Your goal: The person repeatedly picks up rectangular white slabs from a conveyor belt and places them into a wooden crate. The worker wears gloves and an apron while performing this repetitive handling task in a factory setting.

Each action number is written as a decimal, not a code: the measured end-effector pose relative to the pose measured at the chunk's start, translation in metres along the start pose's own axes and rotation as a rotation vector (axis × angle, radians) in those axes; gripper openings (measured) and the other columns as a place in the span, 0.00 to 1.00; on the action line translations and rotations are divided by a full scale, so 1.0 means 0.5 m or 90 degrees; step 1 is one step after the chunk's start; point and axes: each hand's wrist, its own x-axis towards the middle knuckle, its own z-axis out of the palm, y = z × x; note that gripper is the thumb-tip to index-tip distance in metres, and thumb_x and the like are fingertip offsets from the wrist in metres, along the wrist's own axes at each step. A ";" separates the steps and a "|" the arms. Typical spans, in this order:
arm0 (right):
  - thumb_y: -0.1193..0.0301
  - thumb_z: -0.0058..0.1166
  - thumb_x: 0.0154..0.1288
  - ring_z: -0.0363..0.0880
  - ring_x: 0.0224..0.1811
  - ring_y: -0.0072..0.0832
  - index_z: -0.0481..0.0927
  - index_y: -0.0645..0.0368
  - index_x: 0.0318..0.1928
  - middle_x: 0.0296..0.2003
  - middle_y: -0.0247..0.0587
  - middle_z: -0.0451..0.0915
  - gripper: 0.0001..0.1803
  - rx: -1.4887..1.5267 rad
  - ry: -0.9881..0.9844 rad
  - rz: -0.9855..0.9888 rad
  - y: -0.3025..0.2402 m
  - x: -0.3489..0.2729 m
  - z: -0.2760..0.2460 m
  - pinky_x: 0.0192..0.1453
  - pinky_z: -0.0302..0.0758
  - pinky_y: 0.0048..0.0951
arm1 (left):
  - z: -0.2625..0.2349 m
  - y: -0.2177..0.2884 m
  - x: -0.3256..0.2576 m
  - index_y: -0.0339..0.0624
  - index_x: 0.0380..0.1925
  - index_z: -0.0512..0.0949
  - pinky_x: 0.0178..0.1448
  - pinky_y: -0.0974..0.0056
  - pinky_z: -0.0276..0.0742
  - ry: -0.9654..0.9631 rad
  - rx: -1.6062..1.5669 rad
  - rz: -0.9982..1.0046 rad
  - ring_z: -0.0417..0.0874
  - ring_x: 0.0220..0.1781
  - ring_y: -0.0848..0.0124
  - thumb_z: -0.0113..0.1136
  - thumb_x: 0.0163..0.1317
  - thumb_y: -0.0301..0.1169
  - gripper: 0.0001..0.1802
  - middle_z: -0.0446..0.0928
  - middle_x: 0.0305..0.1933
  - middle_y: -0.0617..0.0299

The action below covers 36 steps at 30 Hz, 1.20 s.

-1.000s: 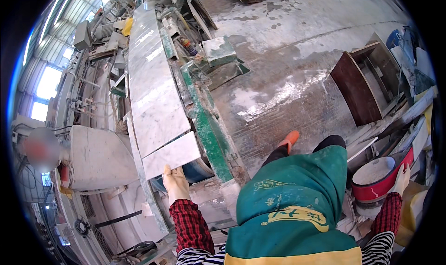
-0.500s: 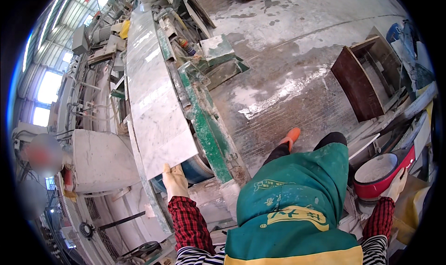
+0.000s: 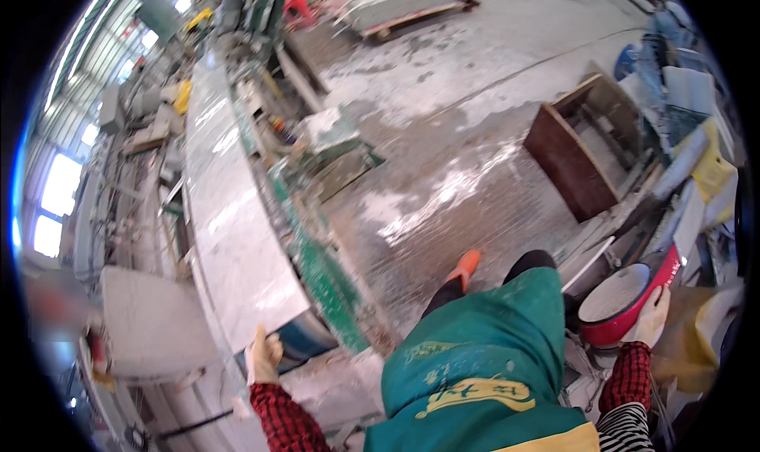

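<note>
My left hand (image 3: 264,354), in a pale work glove, presses on the near end of a long grey-white stone slab (image 3: 229,222) that lies flat on a green machine bed (image 3: 317,270). At the far right my gloved right hand (image 3: 654,317) rests on the rim of a red basin with a white inside (image 3: 625,303). Red checked sleeves and a green apron cover me below. One orange shoe (image 3: 465,267) shows on the wet floor.
A second pale slab (image 3: 146,325) lies to the left on a lower table. An open brown wooden box (image 3: 578,155) stands on the wet concrete floor. Stone pieces and clutter pile up at the right edge. Machinery lines the far left.
The slab has slid away from me along the machine bed, and my left hand followed its near end. My right hand stays at the red basin.
</note>
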 end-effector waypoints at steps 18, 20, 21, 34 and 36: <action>0.63 0.47 0.80 0.69 0.72 0.50 0.74 0.61 0.69 0.68 0.57 0.73 0.24 -0.232 0.158 -0.167 0.070 0.211 0.116 0.77 0.65 0.44 | 0.281 0.116 -0.046 0.37 0.56 0.82 0.60 0.57 0.80 -0.083 0.570 0.570 0.87 0.53 0.56 0.62 0.70 0.33 0.17 0.86 0.48 0.45; 0.63 0.48 0.80 0.69 0.73 0.50 0.74 0.61 0.69 0.69 0.57 0.72 0.23 -0.214 0.134 -0.153 0.070 0.193 0.123 0.77 0.65 0.44 | 0.383 0.110 -0.067 0.37 0.57 0.81 0.62 0.56 0.80 -0.222 0.598 0.656 0.87 0.54 0.50 0.64 0.68 0.31 0.19 0.86 0.50 0.44; 0.63 0.48 0.80 0.68 0.73 0.50 0.74 0.60 0.69 0.70 0.57 0.71 0.23 -0.198 0.126 -0.151 0.042 0.182 0.117 0.77 0.64 0.44 | 0.405 0.090 -0.057 0.36 0.58 0.81 0.64 0.54 0.78 -0.226 0.639 0.647 0.85 0.57 0.47 0.64 0.67 0.32 0.20 0.85 0.53 0.44; 0.62 0.47 0.81 0.64 0.77 0.48 0.72 0.55 0.72 0.74 0.54 0.67 0.25 -0.239 0.072 -0.112 0.090 0.185 0.109 0.80 0.61 0.42 | 0.474 -0.011 -0.015 0.44 0.52 0.84 0.79 0.47 0.62 -0.086 0.817 0.841 0.73 0.72 0.46 0.65 0.59 0.26 0.18 0.83 0.59 0.54; 0.61 0.47 0.80 0.64 0.77 0.48 0.72 0.53 0.72 0.75 0.54 0.66 0.25 -0.245 0.082 -0.132 0.111 0.186 0.114 0.80 0.60 0.42 | 0.482 -0.006 -0.019 0.45 0.50 0.85 0.79 0.47 0.63 -0.088 0.787 0.830 0.73 0.72 0.46 0.65 0.58 0.23 0.18 0.84 0.58 0.54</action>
